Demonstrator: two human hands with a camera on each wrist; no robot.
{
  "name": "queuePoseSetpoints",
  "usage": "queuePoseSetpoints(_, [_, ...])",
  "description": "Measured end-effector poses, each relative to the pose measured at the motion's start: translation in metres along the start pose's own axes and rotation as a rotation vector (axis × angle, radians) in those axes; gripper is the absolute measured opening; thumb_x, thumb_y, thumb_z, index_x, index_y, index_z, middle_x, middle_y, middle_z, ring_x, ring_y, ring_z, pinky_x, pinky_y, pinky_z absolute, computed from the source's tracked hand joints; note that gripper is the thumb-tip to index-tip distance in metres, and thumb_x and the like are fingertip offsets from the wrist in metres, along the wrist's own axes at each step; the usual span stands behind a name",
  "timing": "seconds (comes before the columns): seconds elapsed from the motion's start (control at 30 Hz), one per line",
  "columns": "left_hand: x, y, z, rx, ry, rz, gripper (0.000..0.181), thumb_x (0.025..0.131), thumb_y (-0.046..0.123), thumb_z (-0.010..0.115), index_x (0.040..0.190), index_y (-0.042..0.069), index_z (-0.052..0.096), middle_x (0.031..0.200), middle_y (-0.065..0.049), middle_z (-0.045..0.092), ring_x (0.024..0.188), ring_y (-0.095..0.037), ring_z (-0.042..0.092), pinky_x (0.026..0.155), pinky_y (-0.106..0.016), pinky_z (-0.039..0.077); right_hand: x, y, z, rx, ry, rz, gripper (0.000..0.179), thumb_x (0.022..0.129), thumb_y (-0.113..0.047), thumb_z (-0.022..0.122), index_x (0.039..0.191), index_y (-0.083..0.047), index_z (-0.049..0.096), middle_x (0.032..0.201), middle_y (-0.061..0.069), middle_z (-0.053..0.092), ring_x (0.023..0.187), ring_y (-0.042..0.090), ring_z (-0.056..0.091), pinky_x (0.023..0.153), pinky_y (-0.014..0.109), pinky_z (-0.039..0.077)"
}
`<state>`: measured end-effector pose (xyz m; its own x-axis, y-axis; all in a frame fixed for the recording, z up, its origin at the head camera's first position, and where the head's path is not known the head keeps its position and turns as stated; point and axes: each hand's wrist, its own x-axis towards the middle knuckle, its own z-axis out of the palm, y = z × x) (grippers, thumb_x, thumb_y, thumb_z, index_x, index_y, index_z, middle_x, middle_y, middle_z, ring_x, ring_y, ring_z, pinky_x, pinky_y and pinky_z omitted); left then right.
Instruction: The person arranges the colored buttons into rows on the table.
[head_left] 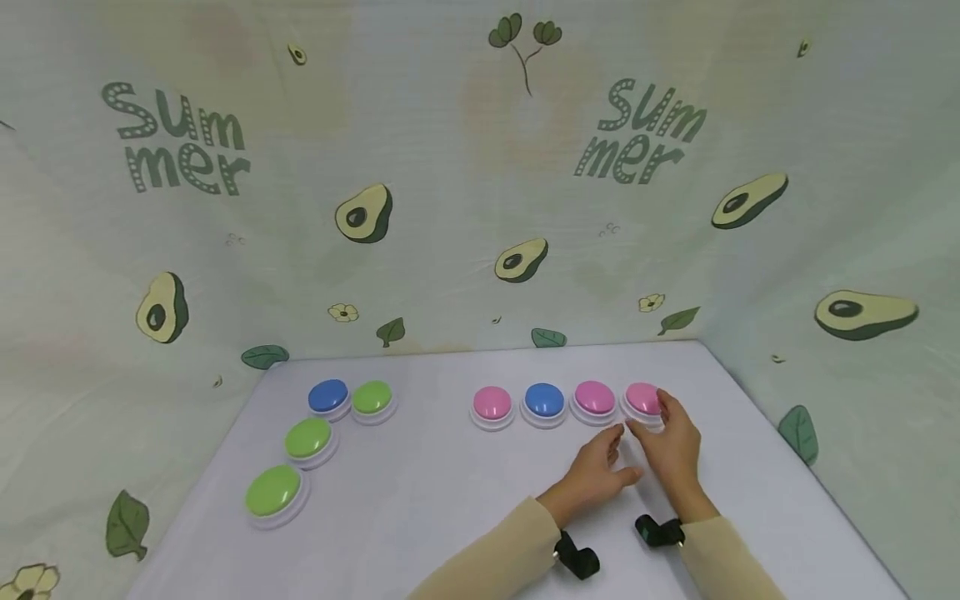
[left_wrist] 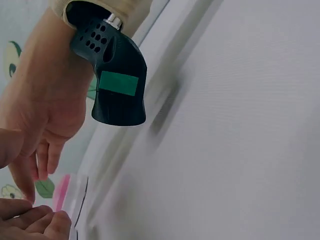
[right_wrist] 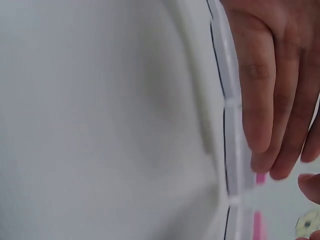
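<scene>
My right hand (head_left: pixel 672 442) is at the rightmost pink push button (head_left: pixel 642 397), its fingers over the button's right edge and its thumb near the front. Whether it presses the button is not clear. Close beside it on the left is my left hand (head_left: pixel 597 468), in front of the second pink button (head_left: pixel 595 397), its fingers extended and holding nothing. The fingertips of one hand nearly meet the thumb of the other. In the left wrist view the right hand (left_wrist: pixel 45 100) hangs over a pink button (left_wrist: pixel 62 192). The left hand (right_wrist: pixel 280 85) fills the upper right of the right wrist view.
A blue button (head_left: pixel 544 400) and another pink button (head_left: pixel 492 403) continue the row leftward. At the left stand a blue button (head_left: pixel 328 396) and several green buttons (head_left: pixel 272 491) in a bent line. A patterned cloth (head_left: pixel 442 167) hangs behind the white table (head_left: pixel 405 517).
</scene>
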<state>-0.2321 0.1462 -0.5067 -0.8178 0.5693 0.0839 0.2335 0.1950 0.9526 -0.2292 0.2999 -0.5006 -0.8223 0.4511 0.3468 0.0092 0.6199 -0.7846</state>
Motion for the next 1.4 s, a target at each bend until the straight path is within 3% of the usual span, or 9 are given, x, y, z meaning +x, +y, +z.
queuePoseSetpoints(0.13, [-0.025,-0.003,-0.022,-0.038,0.015,0.040,0.064,0.097,0.007,0.073,0.153,-0.006,0.045,0.156,-0.018,0.052,0.143,-0.029,0.051,0.113,-0.025,0.045,-0.016,-0.023,0.018,0.055,-0.034,-0.105,0.068,0.085,0.005,0.082,0.144,0.016,0.050,0.145,0.036,0.054,0.135,0.051,0.054,0.114,0.054,0.043])
queuePoseSetpoints(0.33, [-0.063,-0.012,-0.064,-0.050,0.092,0.051,0.050,0.101,0.005,0.067,0.147,-0.007,0.052,0.144,-0.021,0.061,0.135,-0.038,0.058,0.110,-0.035,0.052,-0.043,-0.056,0.047,0.151,-0.161,-0.168,0.065,0.085,0.006,0.083,0.142,0.013,0.053,0.143,0.032,0.058,0.135,0.045,0.056,0.113,0.042,0.044])
queuePoseSetpoints(0.57, [-0.105,-0.025,-0.116,0.098,0.165,0.038,0.033,0.101,0.006,0.067,0.133,-0.001,0.065,0.123,-0.012,0.072,0.113,-0.026,0.070,0.096,-0.030,0.059,-0.075,-0.087,0.084,0.271,-0.295,-0.255,0.051,0.086,0.009,0.081,0.132,0.013,0.061,0.132,0.030,0.066,0.125,0.044,0.064,0.107,0.047,0.052])
queuePoseSetpoints(0.73, [-0.135,-0.033,-0.149,0.185,0.236,0.061,0.025,0.102,0.008,0.067,0.126,0.001,0.070,0.120,-0.009,0.074,0.108,-0.021,0.071,0.091,-0.031,0.061,-0.095,-0.113,0.108,0.336,-0.393,-0.290,0.040,0.089,0.006,0.078,0.127,0.010,0.065,0.126,0.026,0.070,0.119,0.042,0.068,0.103,0.046,0.056])
queuePoseSetpoints(0.9, [-0.167,-0.040,-0.187,0.264,0.299,0.072,0.022,0.103,0.009,0.066,0.123,0.001,0.070,0.121,-0.010,0.074,0.106,-0.023,0.071,0.091,-0.033,0.062,-0.114,-0.131,0.131,0.362,-0.557,-0.311,0.037,0.095,-0.005,0.077,0.127,0.009,0.065,0.127,0.024,0.070,0.119,0.042,0.068,0.102,0.047,0.057])
queuePoseSetpoints(1.1, [-0.202,-0.045,-0.233,0.356,0.482,-0.027,0.023,0.099,0.003,0.070,0.122,0.000,0.071,0.118,-0.012,0.075,0.108,-0.028,0.071,0.096,-0.043,0.060,-0.133,-0.150,0.154,0.352,-0.753,-0.318,0.047,0.097,-0.016,0.077,0.133,0.010,0.062,0.134,0.024,0.067,0.124,0.040,0.065,0.104,0.044,0.056])
queuePoseSetpoints(1.3, [-0.233,-0.045,-0.271,0.486,0.639,-0.044,0.031,0.094,-0.003,0.074,0.124,-0.004,0.069,0.120,-0.016,0.074,0.114,-0.035,0.070,0.099,-0.049,0.058,-0.146,-0.169,0.171,0.336,-0.848,-0.314,0.049,0.097,-0.017,0.077,0.137,0.007,0.062,0.140,0.020,0.065,0.129,0.036,0.063,0.106,0.039,0.055])
queuePoseSetpoints(1.4, [-0.245,-0.043,-0.288,0.513,0.700,-0.083,0.033,0.094,-0.002,0.075,0.126,-0.006,0.068,0.123,-0.021,0.072,0.116,-0.040,0.068,0.100,-0.053,0.057,-0.150,-0.177,0.177,0.339,-0.876,-0.317,0.050,0.097,-0.016,0.077,0.138,0.006,0.061,0.141,0.019,0.065,0.131,0.035,0.062,0.107,0.036,0.054])
